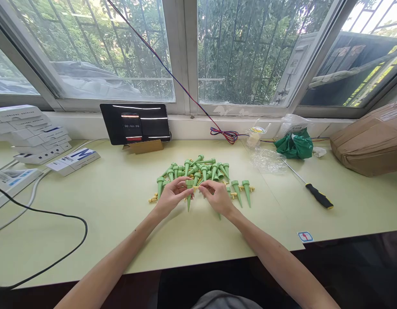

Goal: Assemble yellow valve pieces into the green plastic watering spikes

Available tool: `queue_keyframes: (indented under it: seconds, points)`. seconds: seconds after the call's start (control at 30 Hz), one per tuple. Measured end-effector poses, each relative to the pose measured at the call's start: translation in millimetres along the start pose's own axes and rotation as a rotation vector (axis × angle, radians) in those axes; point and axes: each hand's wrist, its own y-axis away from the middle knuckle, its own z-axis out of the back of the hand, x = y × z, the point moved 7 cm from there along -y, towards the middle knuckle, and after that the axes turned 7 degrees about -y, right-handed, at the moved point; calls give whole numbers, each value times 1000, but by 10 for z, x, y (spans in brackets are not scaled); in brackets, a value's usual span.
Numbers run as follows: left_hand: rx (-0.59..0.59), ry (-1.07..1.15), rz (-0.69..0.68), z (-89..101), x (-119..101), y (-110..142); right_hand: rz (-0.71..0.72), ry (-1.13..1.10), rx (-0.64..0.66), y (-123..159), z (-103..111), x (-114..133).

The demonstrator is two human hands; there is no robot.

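A pile of several green cone-shaped plastic spikes (198, 169) lies on the pale green table (121, 214), some with small yellow valve pieces (152, 198). My left hand (171, 196) is closed on one green spike (189, 194), holding it point-down. My right hand (217, 195) pinches a small yellow piece (195, 188) at the side of that spike. More spikes (241, 191) lie just right of my right hand.
A dark tablet (135, 123) leans on the window sill. White boxes (31, 135) and cables (40, 210) lie at the left. A screwdriver (309, 186), clear plastic bags (265, 159), a green bag (295, 145) and a brown parcel (368, 141) sit at the right.
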Motion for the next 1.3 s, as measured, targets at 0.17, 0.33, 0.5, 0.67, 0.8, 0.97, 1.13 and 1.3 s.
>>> queue_keyframes:
  seconds: [0.17, 0.33, 0.5, 0.67, 0.8, 0.97, 1.13, 1.3]
  points:
    - [-2, 12, -3, -2, -16, 2, -9, -33, 4, 8, -10, -31]
    - [-5, 27, -8, -4, 2, -3, 2, -25, 44, 8, -45, -51]
    - [-7, 9, -4, -4, 12, -3, -26, -16, 47, 11, -50, -73]
    - [5, 24, -16, -14, 4, -1, -13, -48, 50, 17, -53, -49]
    - [2, 19, -10, -14, 23, -1, -13, -35, 71, 19, -64, -53]
    - [-1, 7, -10, -11, 31, -4, -44, -50, 78, 30, -74, -108]
    - [3, 24, -22, -13, 19, -2, -47, -98, 85, 41, -90, -118]
    - [7, 4, -11, -22, 17, 4, -42, -39, 115, 44, -100, -89]
